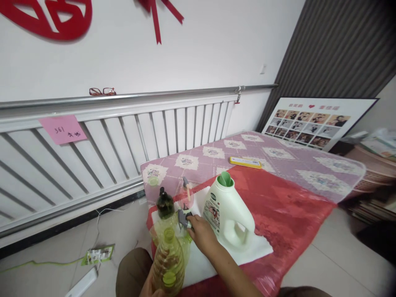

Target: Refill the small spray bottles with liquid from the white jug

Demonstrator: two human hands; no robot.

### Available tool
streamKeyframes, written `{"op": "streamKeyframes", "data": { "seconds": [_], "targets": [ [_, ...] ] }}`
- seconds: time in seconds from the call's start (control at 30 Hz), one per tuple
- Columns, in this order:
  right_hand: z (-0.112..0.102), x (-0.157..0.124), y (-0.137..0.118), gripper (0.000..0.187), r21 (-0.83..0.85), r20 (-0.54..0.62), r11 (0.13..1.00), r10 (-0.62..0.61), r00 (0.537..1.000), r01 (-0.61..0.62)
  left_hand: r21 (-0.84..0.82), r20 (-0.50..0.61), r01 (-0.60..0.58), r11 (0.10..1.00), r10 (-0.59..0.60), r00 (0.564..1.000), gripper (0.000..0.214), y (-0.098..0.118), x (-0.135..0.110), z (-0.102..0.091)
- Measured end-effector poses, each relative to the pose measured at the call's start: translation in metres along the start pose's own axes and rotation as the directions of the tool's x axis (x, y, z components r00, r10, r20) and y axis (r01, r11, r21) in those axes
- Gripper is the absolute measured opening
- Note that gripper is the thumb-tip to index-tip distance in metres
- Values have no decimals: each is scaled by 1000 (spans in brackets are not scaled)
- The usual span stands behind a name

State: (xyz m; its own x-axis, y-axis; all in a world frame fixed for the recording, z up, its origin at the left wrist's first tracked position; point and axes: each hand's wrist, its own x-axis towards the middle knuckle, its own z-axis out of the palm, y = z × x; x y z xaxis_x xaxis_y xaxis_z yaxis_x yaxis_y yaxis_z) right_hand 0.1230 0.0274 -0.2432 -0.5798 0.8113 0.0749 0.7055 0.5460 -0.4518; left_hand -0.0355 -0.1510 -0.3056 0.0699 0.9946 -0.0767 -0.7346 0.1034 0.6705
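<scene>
My left hand shows only at the bottom edge, wrapped round the base of an open amber plastic bottle with a green neck ring. My right hand reaches over a white cloth and pinches a grey spray trigger head. The trigger sits beside a dark green bottle. Just right of the hand stands a white detergent jug with an open green spout. A small clear spray bottle stands behind the trigger.
The low table carries a red cloth over a purple patterned one. On it lie a yellow flat box and a green cap. A white radiator lines the wall; a power strip lies on the floor.
</scene>
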Motion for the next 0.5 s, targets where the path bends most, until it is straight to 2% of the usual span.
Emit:
{"op": "streamKeyframes", "data": {
  "seconds": [0.1,0.27,0.37,0.5],
  "targets": [
    [5,0,4,35,29,-20,1000,11,1000,-10,76,36,-70,995,68,997,75,-4,1,-8],
    [2,-7,7,37,135,-93,991,9,996,4,246,29,-67,967,61,998,76,-5,0,-13],
    [-6,-19,11,34,229,-140,973,8,990,25,301,62,-99,949,85,994,82,-7,1,-10],
    [-12,-42,18,32,345,-166,939,51,985,10,345,72,-118,931,99,992,84,-6,4,5]
  ]
}}
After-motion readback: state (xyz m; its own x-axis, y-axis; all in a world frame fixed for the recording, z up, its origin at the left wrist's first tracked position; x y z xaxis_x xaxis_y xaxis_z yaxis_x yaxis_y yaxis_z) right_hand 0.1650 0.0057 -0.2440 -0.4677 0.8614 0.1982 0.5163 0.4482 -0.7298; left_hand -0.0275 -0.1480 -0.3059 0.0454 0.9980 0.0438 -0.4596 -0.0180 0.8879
